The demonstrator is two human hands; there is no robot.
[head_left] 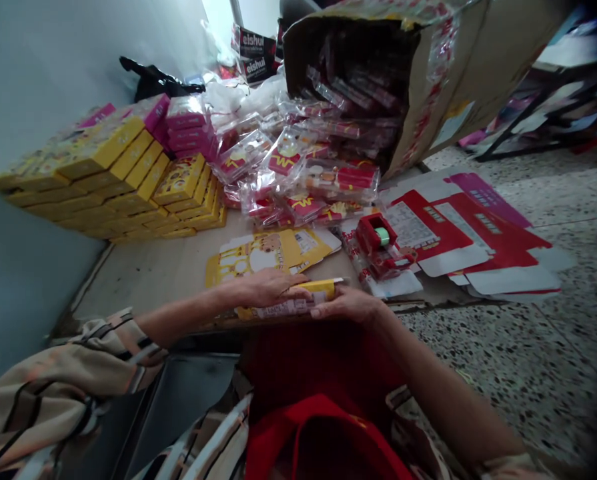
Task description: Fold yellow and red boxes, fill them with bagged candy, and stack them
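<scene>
At the table's front edge, a small yellow carton (323, 288) with a printed side panel lies between my two hands. My left hand (265, 288) is laid across its top from the left, fingers reaching along the carton and holding it. My right hand (351, 305) grips the right end, thumb on the near side and fingers behind. A pale flap sticks up beside that hand. Just behind are flat, unfolded yellow cartons (258, 257). To the right, a red tape dispenser (377, 233) with a pale green roll sits on plastic-wrapped pieces.
Stacked yellow boxes (123, 173) and pink boxes (185, 123) stand at the left by the wall. Clear-wrapped red packets (298, 167) spill from a large tipped cardboard box (458, 87). Flat red cartons (458, 233) overhang the table's right edge above the speckled floor (483, 353).
</scene>
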